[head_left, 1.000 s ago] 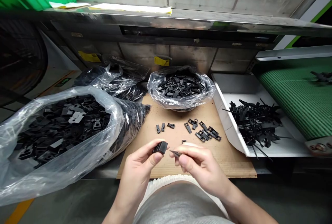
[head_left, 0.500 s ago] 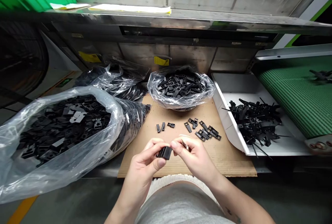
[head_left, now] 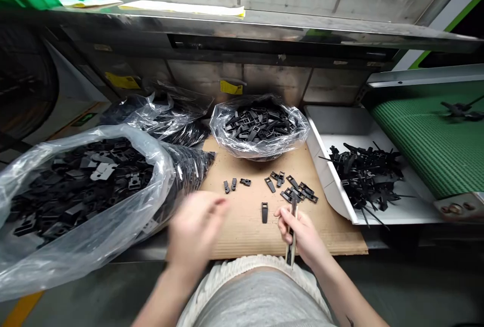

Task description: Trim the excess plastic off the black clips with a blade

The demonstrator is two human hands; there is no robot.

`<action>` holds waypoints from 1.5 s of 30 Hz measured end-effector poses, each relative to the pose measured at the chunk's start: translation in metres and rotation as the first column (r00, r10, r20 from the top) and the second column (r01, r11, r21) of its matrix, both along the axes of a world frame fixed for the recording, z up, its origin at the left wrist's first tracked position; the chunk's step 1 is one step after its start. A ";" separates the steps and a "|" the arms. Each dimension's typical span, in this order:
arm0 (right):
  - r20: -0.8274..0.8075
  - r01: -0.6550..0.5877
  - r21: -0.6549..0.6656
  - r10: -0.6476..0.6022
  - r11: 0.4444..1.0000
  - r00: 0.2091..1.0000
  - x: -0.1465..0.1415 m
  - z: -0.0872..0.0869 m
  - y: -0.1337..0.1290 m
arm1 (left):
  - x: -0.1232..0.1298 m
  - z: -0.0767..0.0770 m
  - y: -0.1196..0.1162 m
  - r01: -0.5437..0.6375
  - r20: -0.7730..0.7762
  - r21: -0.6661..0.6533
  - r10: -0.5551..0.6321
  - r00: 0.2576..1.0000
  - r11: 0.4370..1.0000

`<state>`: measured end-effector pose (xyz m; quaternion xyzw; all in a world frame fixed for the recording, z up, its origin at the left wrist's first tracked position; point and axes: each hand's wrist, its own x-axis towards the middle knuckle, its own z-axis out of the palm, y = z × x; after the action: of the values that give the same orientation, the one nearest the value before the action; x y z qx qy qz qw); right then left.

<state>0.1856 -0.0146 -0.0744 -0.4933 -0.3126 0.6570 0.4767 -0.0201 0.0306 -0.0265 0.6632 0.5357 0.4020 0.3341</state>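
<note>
My right hand (head_left: pixel 300 233) is closed around a slim knife-like tool (head_left: pixel 291 241), held upright near the front edge of the cardboard (head_left: pixel 242 241). Just left of it, a single black clip (head_left: pixel 264 212) lies flat on the cardboard. My left hand (head_left: pixel 196 226) is smeared by motion beside the large open bag, and its fingers cannot be made out. Beyond the hands lie several black clips (head_left: pixel 297 194) in a loose group at right and three small black parts (head_left: pixel 245 182) at left.
A large plastic bag (head_left: pixel 162 165) of black parts stands left, with another bag (head_left: pixel 162 120) behind. A bag of clips (head_left: pixel 259 151) sits at the back centre. On the right are a white tray (head_left: pixel 328 185) of black sprues and a green conveyor belt (head_left: pixel 427 140).
My hands have parted; the left moved left toward the large bag. The black piece left the left hand, and a clip now lies on the cardboard. The tool in my right hand now points upright.
</note>
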 end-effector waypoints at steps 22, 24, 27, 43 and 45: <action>0.754 -0.292 0.390 -0.121 0.873 0.645 -0.003 0.058 -0.001 | 0.040 0.014 -0.027 0.136 -0.026 0.097 -0.134 0.991 0.986; 0.842 -0.378 0.375 -0.141 0.847 0.520 -0.002 0.062 -0.006 | 0.037 0.013 -0.031 0.075 -0.071 0.272 -0.058 0.996 0.959; 0.880 -0.437 0.425 -0.248 0.793 0.405 -0.003 0.063 -0.013 | 0.033 0.011 -0.036 0.088 -0.149 0.447 -0.022 0.989 0.890; 0.806 -0.436 0.591 -0.479 0.678 0.348 -0.008 0.067 -0.019 | 0.033 0.016 -0.036 0.120 -0.210 0.680 0.036 0.977 0.723; 0.801 -0.436 0.598 -0.482 0.673 0.356 -0.008 0.066 -0.019 | 0.033 0.018 -0.037 0.124 -0.210 0.683 0.031 0.977 0.720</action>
<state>0.1772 -0.0341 -0.0081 -0.5389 -0.7524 0.0573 0.3745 0.0127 -0.0059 -0.0084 0.7911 0.3617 0.4931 0.0145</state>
